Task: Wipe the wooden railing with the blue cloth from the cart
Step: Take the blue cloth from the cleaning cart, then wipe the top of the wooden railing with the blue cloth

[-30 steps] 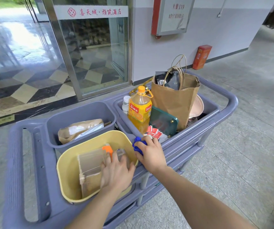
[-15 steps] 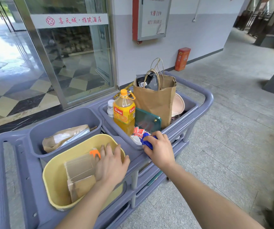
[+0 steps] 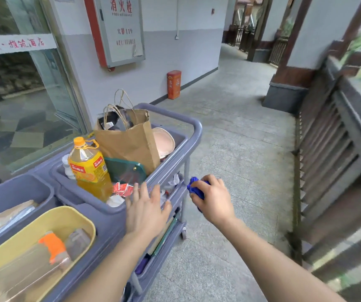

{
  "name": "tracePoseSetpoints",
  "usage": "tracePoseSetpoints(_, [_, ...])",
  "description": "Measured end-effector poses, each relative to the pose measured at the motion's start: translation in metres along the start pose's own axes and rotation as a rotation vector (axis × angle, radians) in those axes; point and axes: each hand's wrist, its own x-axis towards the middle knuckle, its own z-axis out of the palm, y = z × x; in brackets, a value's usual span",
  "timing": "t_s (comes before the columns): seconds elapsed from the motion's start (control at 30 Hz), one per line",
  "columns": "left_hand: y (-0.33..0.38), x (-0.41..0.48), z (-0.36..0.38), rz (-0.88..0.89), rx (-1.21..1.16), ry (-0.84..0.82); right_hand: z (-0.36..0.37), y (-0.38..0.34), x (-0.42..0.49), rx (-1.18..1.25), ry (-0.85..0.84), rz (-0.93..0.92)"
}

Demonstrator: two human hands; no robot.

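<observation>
My right hand [image 3: 213,198] is closed around a bunched blue cloth [image 3: 194,189], held in the air just right of the grey cart [image 3: 193,129], clear of its rim. My left hand [image 3: 145,209] hovers with fingers spread over the cart's near right corner and holds nothing. The dark wooden railing [image 3: 336,136] runs along the right side of the walkway, blurred, about an arm's length beyond the cloth.
The cart carries a brown paper bag [image 3: 129,140], an orange-capped bottle [image 3: 89,168], a yellow tub [image 3: 44,234] and a grey bin [image 3: 16,188]. A red box [image 3: 173,84] stands by the wall. Grey tiled floor [image 3: 240,138] lies between cart and railing.
My right hand has lifted the blue cloth out of the cart and carried it right, past the rim. My left hand left the yellow tub. The view has swung right, revealing the railing.
</observation>
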Motion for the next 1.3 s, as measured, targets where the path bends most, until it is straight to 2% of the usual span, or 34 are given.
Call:
tracePoseSetpoints(0.43, [0.204, 0.017, 0.016, 0.292, -0.086, 0.014, -0.120, 0.160, -0.065, -0.125, 0.185, 0.273])
tracePoseSetpoints(0.73, [0.332, 0.003, 0.025, 0.551, -0.181, -0.020, -0.194, 0.231, -0.129, -0.270, 0.304, 0.449])
tracePoseSetpoints(0.97, [0.421, -0.010, 0.031, 0.813, -0.276, -0.061, -0.240, 0.259, -0.180, -0.338, 0.433, 0.644])
tracePoseSetpoints(1.3, [0.537, -0.044, 0.039, 1.371, -0.398, -0.166, -0.276, 0.259, -0.252, -0.497, 0.665, 1.028])
